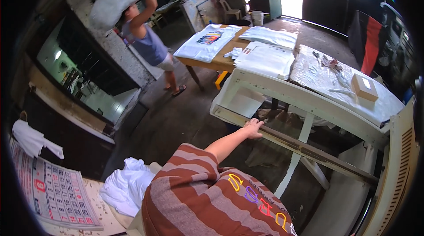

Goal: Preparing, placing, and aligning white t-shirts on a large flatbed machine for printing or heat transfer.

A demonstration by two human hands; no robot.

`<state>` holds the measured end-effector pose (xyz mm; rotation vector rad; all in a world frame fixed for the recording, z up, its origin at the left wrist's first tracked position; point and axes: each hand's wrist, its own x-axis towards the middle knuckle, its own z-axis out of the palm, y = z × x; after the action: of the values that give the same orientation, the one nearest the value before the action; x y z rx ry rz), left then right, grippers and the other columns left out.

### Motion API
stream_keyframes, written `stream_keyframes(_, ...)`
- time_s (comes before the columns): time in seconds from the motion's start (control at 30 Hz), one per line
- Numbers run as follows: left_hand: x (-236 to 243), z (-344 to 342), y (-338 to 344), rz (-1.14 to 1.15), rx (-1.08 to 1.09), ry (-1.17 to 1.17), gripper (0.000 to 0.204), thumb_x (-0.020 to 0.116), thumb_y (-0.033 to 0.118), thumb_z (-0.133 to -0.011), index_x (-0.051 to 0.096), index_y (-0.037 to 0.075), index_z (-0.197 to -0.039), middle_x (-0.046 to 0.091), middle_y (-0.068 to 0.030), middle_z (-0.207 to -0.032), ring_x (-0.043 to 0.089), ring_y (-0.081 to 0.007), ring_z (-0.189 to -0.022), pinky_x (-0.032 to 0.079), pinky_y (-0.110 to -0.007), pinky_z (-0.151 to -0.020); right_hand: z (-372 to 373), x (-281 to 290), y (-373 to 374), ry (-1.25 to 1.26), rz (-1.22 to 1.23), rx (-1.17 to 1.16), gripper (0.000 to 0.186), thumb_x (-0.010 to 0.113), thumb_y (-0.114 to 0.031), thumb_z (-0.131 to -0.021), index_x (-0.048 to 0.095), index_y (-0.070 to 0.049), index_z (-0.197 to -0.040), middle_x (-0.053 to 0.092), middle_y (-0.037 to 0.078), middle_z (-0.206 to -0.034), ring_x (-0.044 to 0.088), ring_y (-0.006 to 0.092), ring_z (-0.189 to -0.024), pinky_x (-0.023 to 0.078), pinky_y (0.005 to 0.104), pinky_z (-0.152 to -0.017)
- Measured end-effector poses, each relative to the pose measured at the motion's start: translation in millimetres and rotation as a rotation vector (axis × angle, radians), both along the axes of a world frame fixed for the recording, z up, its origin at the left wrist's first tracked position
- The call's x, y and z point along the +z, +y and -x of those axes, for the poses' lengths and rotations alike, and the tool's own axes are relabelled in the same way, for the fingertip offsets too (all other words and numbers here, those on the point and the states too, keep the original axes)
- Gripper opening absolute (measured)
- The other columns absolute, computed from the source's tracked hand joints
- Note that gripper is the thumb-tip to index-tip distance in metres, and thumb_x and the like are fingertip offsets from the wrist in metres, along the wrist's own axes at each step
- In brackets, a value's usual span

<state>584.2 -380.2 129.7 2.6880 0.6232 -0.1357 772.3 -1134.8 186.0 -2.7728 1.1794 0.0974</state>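
Observation:
My left arm reaches out from a brown-and-grey striped sleeve. At its end, my left hand (pixel 253 128) grips a long, dark-edged rail (pixel 304 148), its fingers curled over the top. The rail crosses a large cream metal frame (pixel 304 97) from left to right. Through the frame's opening, a pale strut (pixel 305 128) and brownish sheeting (pixel 269 145) show below the rail. My right hand is out of sight. Just beyond the frame, a stack of white printed cloths (pixel 265 61) lies on a wooden table (pixel 221 63).
A co-worker (pixel 150 44) at the far left holds a big white bundle (pixel 115 2) overhead. A printed white shirt (pixel 207 41) lies flat on the table. Right of it, a covered table (pixel 313 75) bears tools and a small box (pixel 365 86). White fabric (pixel 128 185) and a calendar (pixel 57 194) sit near left.

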Motion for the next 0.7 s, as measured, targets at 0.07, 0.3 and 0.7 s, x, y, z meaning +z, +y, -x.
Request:
stream_keyframes(0.07,3,-2,-3,0.018,0.028,0.012,0.064,0.061,0.037,-0.064,0.038,0.013,-0.12,0.039,-0.0162,-0.115,0.029,-0.0312,-0.116,0.03,-0.045,-0.095,-5,3,12,0.0,-0.001,0.027,0.064,0.026,-0.056,-0.083,0.032,-0.013,-0.129,0.025,0.013,-0.136,0.023,0.0293,-0.126,0.011,0.0591,-0.095)
stream_keyframes(0.3,4,8,-7,0.039,0.107,0.026,0.062,0.062,0.033,-0.065,0.038,0.011,-0.119,0.036,-0.0159,-0.116,0.028,-0.0325,-0.117,0.031,-0.041,-0.096,-16,31,50,-0.006,-0.005,0.016,0.064,0.026,-0.056,-0.083,0.032,-0.012,-0.129,0.026,0.013,-0.136,0.022,0.0301,-0.126,0.011,0.0594,-0.095)
stream_keyframes(0.7,2,0,-5,-0.04,0.008,-0.032,0.063,0.063,0.031,-0.065,0.038,0.011,-0.119,0.037,-0.0164,-0.121,0.03,-0.032,-0.117,0.031,-0.041,-0.096,-18,-31,-14,-0.037,0.205,-0.063,0.061,0.025,-0.059,-0.082,0.043,-0.016,-0.121,0.042,0.017,-0.124,0.036,0.0368,-0.117,0.014,0.0705,-0.088)
